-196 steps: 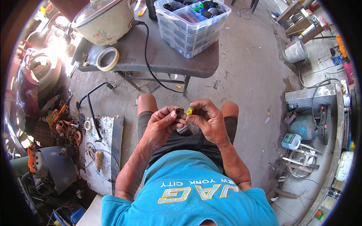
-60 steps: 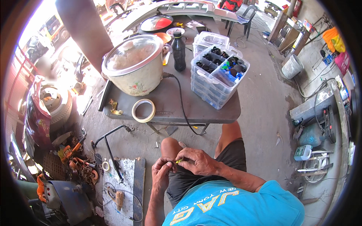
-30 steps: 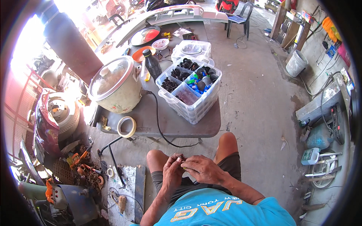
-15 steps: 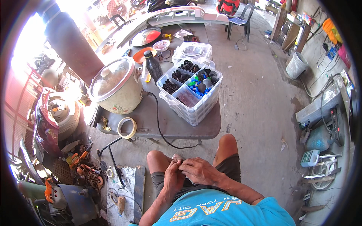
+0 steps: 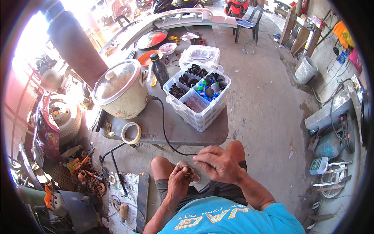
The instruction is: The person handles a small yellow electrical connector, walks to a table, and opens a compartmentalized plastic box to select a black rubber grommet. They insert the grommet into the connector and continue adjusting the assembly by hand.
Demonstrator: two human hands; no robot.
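Small yellow-and-dark part [image 5: 187, 174] sits in the left hand [image 5: 179, 182], pinched at the fingertips, over the lap between the knees. Left fingers curl closed around it; the grip hides much of its shape, so exact type can't be told. Right hand [image 5: 223, 165] is up near the right knee, just beside the left hand and apart from it, palm down, fingers loosely bent and partly spread; nothing shows in its grasp.

Grey counter [image 5: 187, 141] is ahead of the knees. Stacked clear storage case [image 5: 199, 115] is near its right corner, top tier divided: black clips in some compartments, blue, green and grey pieces in another. Second clear box [image 5: 200, 53] is behind it. Floral electric cooker [image 5: 122, 102] is to the left, glass lid on; its black cord [image 5: 163, 124] runs over the front edge. Masking tape roll [image 5: 138, 136] lies at that edge, below the cooker. Dark bottle [image 5: 160, 71] stands between cooker and case, orange plate [image 5: 147, 59] behind it.
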